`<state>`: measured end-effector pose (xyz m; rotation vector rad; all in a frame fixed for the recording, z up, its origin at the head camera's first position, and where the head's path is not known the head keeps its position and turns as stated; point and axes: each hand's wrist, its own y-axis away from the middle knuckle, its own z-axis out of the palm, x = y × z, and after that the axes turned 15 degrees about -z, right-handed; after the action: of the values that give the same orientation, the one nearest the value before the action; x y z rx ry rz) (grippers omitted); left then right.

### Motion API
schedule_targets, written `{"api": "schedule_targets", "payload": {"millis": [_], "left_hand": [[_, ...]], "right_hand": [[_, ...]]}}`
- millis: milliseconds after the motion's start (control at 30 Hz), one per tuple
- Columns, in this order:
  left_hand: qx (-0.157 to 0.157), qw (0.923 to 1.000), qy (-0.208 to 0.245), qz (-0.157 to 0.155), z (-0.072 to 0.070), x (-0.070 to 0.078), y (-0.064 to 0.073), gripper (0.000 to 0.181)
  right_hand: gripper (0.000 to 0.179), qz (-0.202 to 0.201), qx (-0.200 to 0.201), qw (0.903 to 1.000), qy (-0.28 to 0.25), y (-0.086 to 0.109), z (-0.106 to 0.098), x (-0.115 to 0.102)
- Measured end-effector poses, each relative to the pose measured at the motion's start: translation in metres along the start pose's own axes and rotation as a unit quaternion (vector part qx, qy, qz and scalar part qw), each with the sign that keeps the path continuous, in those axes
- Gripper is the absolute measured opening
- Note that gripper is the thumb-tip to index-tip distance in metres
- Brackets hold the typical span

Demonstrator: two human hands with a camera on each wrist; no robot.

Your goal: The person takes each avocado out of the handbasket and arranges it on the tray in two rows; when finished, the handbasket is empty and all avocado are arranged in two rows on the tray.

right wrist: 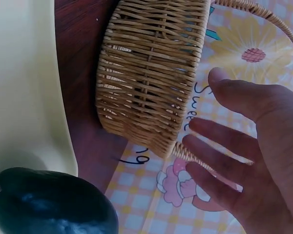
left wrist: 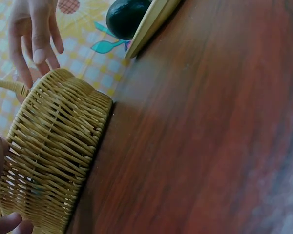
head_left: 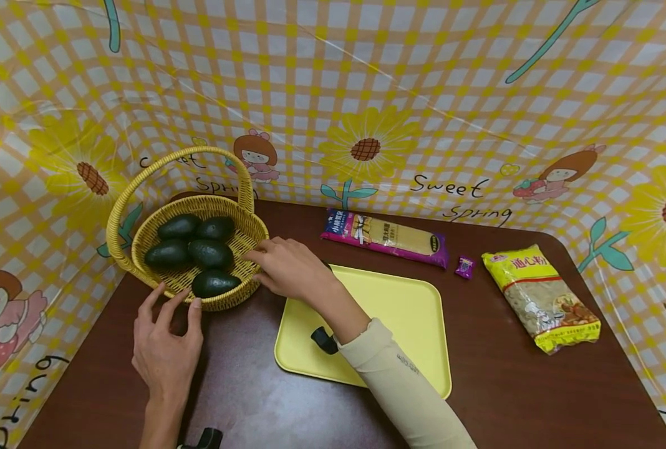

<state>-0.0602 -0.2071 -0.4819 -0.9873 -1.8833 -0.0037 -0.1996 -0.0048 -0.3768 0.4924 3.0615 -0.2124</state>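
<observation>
A yellow wicker basket [head_left: 229,304] with a tall handle stands at the left, holding several dark green avocados [head_left: 212,255]. At its front rim is my left hand [head_left: 167,343], thumb and fingers spread; firm contact is hard to tell. Over the basket's right rim reaches my right hand [head_left: 290,265], its fingers loosely extended and nothing between them. The right wrist view shows that hand apart from the wicker side. Another avocado [right wrist: 53,204] lies on the yellow tray [head_left: 423,330]; in the head view my right arm mostly hides it.
Behind the tray lies a purple pack of noodles [head_left: 389,237]. A small purple wrapped packet [head_left: 464,267] sits beside it. Farther right is a yellow bag of pasta [head_left: 540,299]. Checked, flower-printed cloth [head_left: 366,75] hangs around the brown table [head_left: 496,386].
</observation>
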Motion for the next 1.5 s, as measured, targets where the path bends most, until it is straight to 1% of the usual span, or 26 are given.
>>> {"api": "schedule_targets", "payload": {"millis": [133,300,533,700,833,1033,1133,1233,1500], "left_hand": [[0.003,1.0,0.0,-0.006,-0.001,-0.001,-0.001,0.029],[0.009,0.9999,-0.002,-0.007,-0.001,-0.002,-0.001,0.028],[0.005,1.0,0.002,-0.008,0.001,-0.002,-0.002,0.028],[0.004,1.0,0.004,-0.007,0.001,-0.002,-0.002,0.028],[0.001,1.0,0.003,-0.009,0.001,-0.002,-0.002,0.028],[0.003,0.9999,0.008,-0.007,0.001,-0.003,-0.001,0.028],[0.006,0.9999,0.009,-0.006,0.001,-0.003,-0.002,0.027],[0.005,0.9999,0.007,-0.007,0.001,-0.003,-0.002,0.028],[-0.002,0.9999,-0.002,-0.014,0.002,-0.003,-0.003,0.03]], "right_hand": [[0.039,-0.016,-0.009,0.9997,-0.018,-0.009,0.001,-0.001],[0.037,-0.038,-0.023,0.9989,-0.013,-0.019,0.003,-0.001],[0.033,-0.043,-0.043,0.9981,0.003,-0.029,0.007,0.0],[0.033,-0.052,-0.05,0.9974,0.001,-0.034,0.007,0.001],[0.036,-0.061,-0.068,0.9958,-0.004,-0.039,0.005,0.001],[0.043,-0.073,-0.119,0.9901,-0.016,-0.05,0.001,0.002],[0.046,-0.08,-0.142,0.9861,-0.032,-0.055,0.0,0.003],[0.049,-0.088,-0.158,0.9826,-0.043,-0.059,0.0,0.004],[0.061,-0.11,-0.191,0.9747,-0.037,-0.069,0.003,0.004]]}}
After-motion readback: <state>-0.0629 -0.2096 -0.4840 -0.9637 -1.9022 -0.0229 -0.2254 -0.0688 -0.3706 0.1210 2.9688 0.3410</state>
